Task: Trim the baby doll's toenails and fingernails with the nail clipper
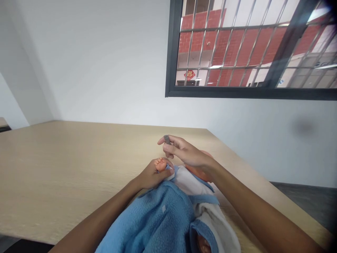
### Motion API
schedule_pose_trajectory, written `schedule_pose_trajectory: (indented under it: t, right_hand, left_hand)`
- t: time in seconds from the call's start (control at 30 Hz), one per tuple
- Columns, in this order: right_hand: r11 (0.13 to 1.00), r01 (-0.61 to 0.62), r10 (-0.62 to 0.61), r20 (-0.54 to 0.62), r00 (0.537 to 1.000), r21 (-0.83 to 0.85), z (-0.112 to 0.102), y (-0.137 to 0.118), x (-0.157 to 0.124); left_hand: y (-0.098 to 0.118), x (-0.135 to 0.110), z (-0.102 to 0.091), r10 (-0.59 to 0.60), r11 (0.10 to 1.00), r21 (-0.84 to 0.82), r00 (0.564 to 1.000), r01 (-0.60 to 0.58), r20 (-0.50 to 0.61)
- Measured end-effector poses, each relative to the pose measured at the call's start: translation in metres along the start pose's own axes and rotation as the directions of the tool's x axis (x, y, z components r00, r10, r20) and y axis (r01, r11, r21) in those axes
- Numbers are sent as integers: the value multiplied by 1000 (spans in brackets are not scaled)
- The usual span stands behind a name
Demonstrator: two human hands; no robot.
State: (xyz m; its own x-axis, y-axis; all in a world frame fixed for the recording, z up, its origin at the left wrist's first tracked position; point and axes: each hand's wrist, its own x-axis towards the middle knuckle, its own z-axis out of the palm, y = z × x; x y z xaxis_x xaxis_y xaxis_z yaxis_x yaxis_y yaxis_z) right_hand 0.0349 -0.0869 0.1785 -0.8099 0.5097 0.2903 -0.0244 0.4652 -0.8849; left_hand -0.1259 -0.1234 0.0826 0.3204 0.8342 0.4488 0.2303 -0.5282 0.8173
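A doll in a white garment (pixel 200 184) with blue trim lies on the table in front of me. A blue fleecy cloth (pixel 163 211) covers much of its near side. My left hand (pixel 155 174) is closed around one of the doll's sleeved limbs, and its small hand or foot (pixel 160 164) pokes out above my thumb. Just above it, my right hand (pixel 181 149) grips a small grey tool (pixel 167 139), perhaps a nail clipper, between thumb and fingers. The tool is apart from the doll's limb. My right wrist partly hides an orange-pink doll part (pixel 198 173).
The pale wooden table (pixel 79 158) reaches to the white wall (pixel 105 63), and its right edge slants beside my right arm. A barred window (pixel 231 49) with a dark frame is set above. Grey floor (pixel 302 200) shows at the right.
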Motion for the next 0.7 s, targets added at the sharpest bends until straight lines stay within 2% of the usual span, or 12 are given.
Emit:
schedule_pose_trajectory:
  t: [0.1,0.2,0.3,0.43,0.57,0.7]
  right_hand:
    - [998,48,-46,71,996,-28,-4,-6,-3]
    - [955,160,-161,20,987,-250,-11,-17,-2]
    - [901,192,-218,-23,976,-390,-17,-28,7]
    - [913,205,-233,-40,972,-352,-19,-34,21]
    - [924,181,-175,49,983,-336,-22,-26,26]
    - [979,130,-120,78,990,-154,-39,-5,31]
  left_hand:
    - [-2,0,0,2,1000,-19,1000,-2,0]
    - [-1,0,1,5,1000,-19,1000,-5,-7]
    - [0,1,1,26,1000,-7,1000,-26,-9]
    - [2,3,1,41,999,20,999,-41,-12]
    - [3,2,1,31,999,30,999,-30,-11]
    - [3,2,2,23,1000,-6,1000,-23,-8]
